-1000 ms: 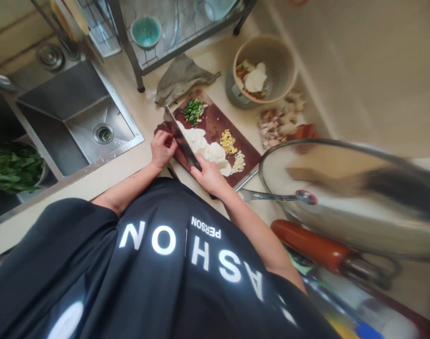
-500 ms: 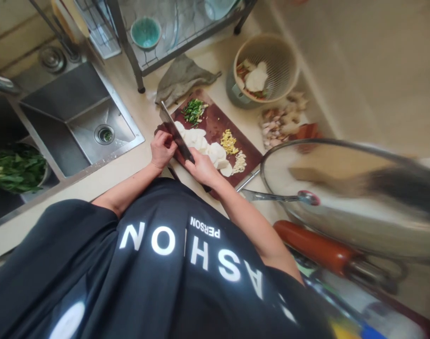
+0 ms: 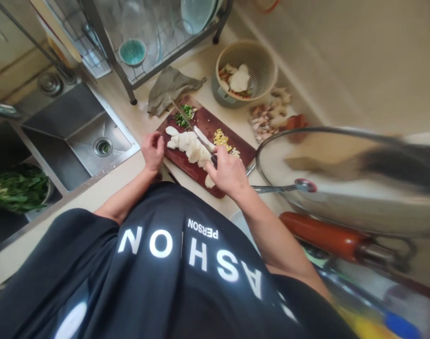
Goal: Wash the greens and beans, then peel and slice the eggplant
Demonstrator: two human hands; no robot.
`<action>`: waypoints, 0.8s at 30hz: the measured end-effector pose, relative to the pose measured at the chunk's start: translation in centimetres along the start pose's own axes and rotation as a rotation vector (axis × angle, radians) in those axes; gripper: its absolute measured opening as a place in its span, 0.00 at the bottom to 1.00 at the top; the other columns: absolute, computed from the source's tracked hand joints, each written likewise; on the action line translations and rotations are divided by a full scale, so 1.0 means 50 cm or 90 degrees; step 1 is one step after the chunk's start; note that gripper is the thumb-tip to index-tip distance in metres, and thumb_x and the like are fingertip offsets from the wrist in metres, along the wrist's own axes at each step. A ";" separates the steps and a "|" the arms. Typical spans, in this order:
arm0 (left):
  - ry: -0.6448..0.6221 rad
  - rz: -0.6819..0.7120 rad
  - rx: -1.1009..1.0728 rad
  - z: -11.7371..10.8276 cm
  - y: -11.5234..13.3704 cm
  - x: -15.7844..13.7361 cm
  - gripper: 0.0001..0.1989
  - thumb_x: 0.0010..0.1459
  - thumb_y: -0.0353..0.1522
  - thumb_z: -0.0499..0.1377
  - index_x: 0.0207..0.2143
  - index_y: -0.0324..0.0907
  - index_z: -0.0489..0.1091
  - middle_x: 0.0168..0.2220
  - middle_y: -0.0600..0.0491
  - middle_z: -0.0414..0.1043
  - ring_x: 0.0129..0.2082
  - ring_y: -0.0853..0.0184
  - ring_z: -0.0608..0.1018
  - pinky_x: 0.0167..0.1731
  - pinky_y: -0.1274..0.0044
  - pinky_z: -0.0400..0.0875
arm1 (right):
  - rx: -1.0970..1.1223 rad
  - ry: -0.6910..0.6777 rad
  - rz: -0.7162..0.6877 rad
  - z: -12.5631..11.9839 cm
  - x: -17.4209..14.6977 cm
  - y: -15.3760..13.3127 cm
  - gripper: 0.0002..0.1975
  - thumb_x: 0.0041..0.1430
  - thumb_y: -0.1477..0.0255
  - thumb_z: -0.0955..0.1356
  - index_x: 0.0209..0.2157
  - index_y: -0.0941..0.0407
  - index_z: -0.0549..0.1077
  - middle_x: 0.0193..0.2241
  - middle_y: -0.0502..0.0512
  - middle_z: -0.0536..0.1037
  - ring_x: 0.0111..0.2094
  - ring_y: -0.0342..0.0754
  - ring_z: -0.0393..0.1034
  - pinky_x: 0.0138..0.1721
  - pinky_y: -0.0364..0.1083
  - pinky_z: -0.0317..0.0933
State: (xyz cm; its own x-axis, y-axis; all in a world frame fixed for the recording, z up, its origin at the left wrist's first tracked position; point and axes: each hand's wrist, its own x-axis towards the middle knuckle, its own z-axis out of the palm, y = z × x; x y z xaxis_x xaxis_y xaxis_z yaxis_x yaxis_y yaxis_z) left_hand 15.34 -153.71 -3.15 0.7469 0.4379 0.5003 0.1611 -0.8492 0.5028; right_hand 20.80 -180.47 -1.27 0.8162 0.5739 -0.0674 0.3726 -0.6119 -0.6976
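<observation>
My right hand (image 3: pixel 229 172) grips the dark handle of a kitchen knife (image 3: pixel 203 139), its blade slanting over the cutting board toward the far left. Along the near side of that blade lies a row of white slices (image 3: pixel 188 145), with one slice stuck out at the left end. My left hand (image 3: pixel 153 150) is loosely curled at the left edge of the dark red cutting board (image 3: pixel 208 117), with nothing visible in its fingers. Chopped greens (image 3: pixel 185 115) sit at the far corner. Yellow minced bits (image 3: pixel 220 137) and pale minced bits (image 3: pixel 235 152) lie beyond my right hand.
A steel sink (image 3: pixel 77 146) is on the left, with leafy greens (image 3: pixel 19 186) beside it. Behind the board are a grey cloth (image 3: pixel 172 89), a dish rack (image 3: pixel 149 70) and a strainer bowl (image 3: pixel 248 89) of scraps. A large glass lid (image 3: pixel 342 188) stands at right.
My right hand and the knife have moved right, away from my left hand. The blade now lies beyond the white slices, which are bunched closer together. My left hand has drawn back slightly left.
</observation>
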 end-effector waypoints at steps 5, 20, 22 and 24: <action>-0.068 0.136 -0.003 -0.011 0.101 0.050 0.19 0.63 0.49 0.60 0.47 0.47 0.69 0.48 0.45 0.67 0.52 0.55 0.73 0.52 0.62 0.70 | -0.151 0.042 0.017 -0.008 -0.023 -0.005 0.13 0.62 0.73 0.64 0.48 0.59 0.69 0.41 0.67 0.77 0.37 0.56 0.72 0.37 0.49 0.60; -0.275 0.230 0.038 0.109 0.095 0.095 0.20 0.56 0.46 0.67 0.45 0.44 0.71 0.51 0.41 0.65 0.56 0.45 0.67 0.53 0.56 0.64 | -0.241 0.045 0.039 -0.010 -0.136 -0.001 0.17 0.63 0.80 0.59 0.49 0.58 0.73 0.36 0.64 0.76 0.35 0.53 0.68 0.32 0.48 0.56; -0.270 0.208 0.047 0.120 0.070 0.109 0.17 0.55 0.44 0.68 0.41 0.44 0.73 0.48 0.42 0.67 0.54 0.45 0.67 0.52 0.55 0.64 | -0.229 0.036 0.084 -0.010 -0.178 0.018 0.17 0.61 0.78 0.63 0.50 0.57 0.72 0.37 0.64 0.77 0.35 0.54 0.70 0.31 0.48 0.56; -0.266 0.184 0.066 0.126 0.054 0.121 0.12 0.56 0.41 0.68 0.37 0.44 0.74 0.45 0.42 0.69 0.51 0.46 0.68 0.51 0.53 0.64 | -0.173 0.051 0.136 -0.008 -0.225 0.043 0.19 0.58 0.76 0.65 0.52 0.56 0.72 0.38 0.63 0.78 0.35 0.55 0.71 0.31 0.48 0.58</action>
State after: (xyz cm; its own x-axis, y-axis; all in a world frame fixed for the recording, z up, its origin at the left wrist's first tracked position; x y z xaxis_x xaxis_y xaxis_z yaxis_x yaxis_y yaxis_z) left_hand 24.36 -155.24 -3.22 0.9608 0.0437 0.2739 -0.0429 -0.9522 0.3026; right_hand 12.59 -188.43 -1.73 0.9162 0.3797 -0.1279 0.2852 -0.8423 -0.4574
